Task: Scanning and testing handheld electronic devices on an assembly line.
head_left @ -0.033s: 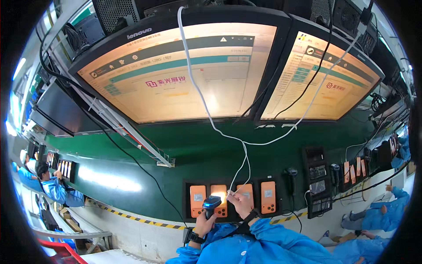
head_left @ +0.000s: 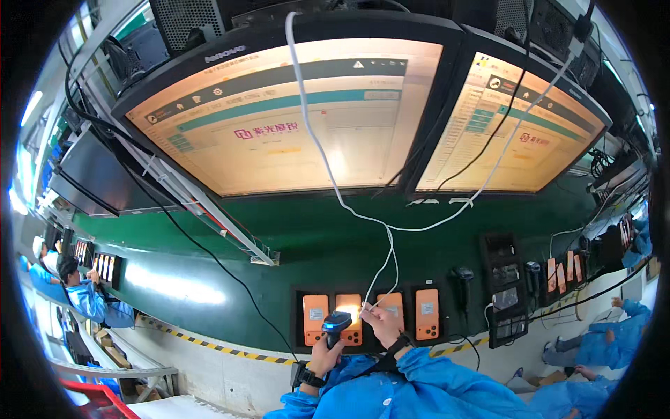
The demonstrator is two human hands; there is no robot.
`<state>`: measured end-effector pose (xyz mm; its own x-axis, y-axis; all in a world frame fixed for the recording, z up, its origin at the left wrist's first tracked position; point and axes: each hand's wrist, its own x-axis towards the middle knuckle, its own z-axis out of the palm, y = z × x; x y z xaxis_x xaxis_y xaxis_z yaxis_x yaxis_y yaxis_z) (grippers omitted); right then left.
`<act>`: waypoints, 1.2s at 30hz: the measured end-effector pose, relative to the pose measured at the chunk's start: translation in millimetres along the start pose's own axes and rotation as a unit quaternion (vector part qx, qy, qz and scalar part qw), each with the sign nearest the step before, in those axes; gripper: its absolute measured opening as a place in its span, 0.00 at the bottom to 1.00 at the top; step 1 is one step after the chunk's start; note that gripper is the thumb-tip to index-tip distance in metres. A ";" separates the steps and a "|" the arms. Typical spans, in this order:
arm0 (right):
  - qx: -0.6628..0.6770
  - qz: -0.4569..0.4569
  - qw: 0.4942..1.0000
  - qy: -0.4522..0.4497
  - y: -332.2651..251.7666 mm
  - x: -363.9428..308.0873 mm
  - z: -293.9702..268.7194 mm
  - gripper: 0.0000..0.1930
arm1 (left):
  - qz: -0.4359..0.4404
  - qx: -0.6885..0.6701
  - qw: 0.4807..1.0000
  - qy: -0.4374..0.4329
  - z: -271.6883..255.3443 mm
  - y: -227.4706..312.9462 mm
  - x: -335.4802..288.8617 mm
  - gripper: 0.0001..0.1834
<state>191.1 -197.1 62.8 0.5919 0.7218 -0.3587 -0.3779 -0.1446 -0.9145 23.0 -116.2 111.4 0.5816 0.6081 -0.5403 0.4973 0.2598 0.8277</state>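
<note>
My left hand [head_left: 324, 357] is wrapped round the handle of a black and blue barcode scanner [head_left: 338, 321]. The scanner's head is over the second orange phone [head_left: 349, 339] from the left, and a bright patch of light falls on that phone's upper part. My right hand [head_left: 382, 324] pinches the end part of a white cable [head_left: 389, 251] beside the same phone; the cable's tip is too small to make out. This hand partly covers the third orange phone [head_left: 395, 304]. At either side lie the leftmost phone [head_left: 315, 311] and the rightmost phone [head_left: 426, 314], camera side up, in a black tray [head_left: 413, 288].
Two monitors [head_left: 279, 146] [head_left: 513, 133] stand behind the green bench [head_left: 279, 216]. Another scanner [head_left: 463, 283] and a black tray [head_left: 504, 293] lie at right. A metal bar [head_left: 230, 234] and black cable [head_left: 209, 255] cross at left. Co-workers in blue [head_left: 87, 297] sit further left; others are at right.
</note>
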 end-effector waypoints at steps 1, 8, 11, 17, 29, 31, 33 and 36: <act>-0.002 0.030 1.000 0.001 -20.6 -5.7 7.4 0.17 | -0.011 -0.008 1.000 -0.001 -4.4 2.6 -1.9 0.12; 0.060 0.023 0.997 -0.030 -18.2 2.6 18.2 0.10 | -0.027 -0.004 0.999 -0.045 -21.8 -6.1 -0.3 0.15; -0.015 0.020 0.999 -0.029 3.4 8.2 15.1 0.10 | 0.029 -0.023 0.999 0.001 -37.7 1.1 -2.0 0.15; -0.032 0.005 0.999 0.020 13.4 11.8 34.1 0.11 | -0.015 0.027 0.968 0.247 -119.9 -52.2 53.8 0.22; -0.275 -0.034 0.958 0.067 -3.3 22.0 31.7 0.13 | 0.168 0.230 0.851 0.441 -89.6 -3.3 91.2 0.28; -0.128 -0.038 0.991 0.031 -4.9 13.3 30.2 0.10 | 0.313 0.157 0.885 0.307 -67.5 4.5 84.1 0.26; -0.104 -0.018 0.994 0.002 -22.3 -3.2 29.4 0.10 | 0.325 0.091 0.933 0.126 -41.2 17.7 71.3 0.20; -0.038 -0.010 0.999 -0.034 -21.4 -11.6 20.0 0.12 | 0.234 -0.033 0.968 -0.086 -10.2 5.8 77.4 0.16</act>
<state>178.1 -188.8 90.3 0.5483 0.7692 -0.3282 -0.3086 -0.1787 -0.9343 64.3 -60.0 76.0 0.8341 0.5390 -0.1172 0.1154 0.0374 0.9926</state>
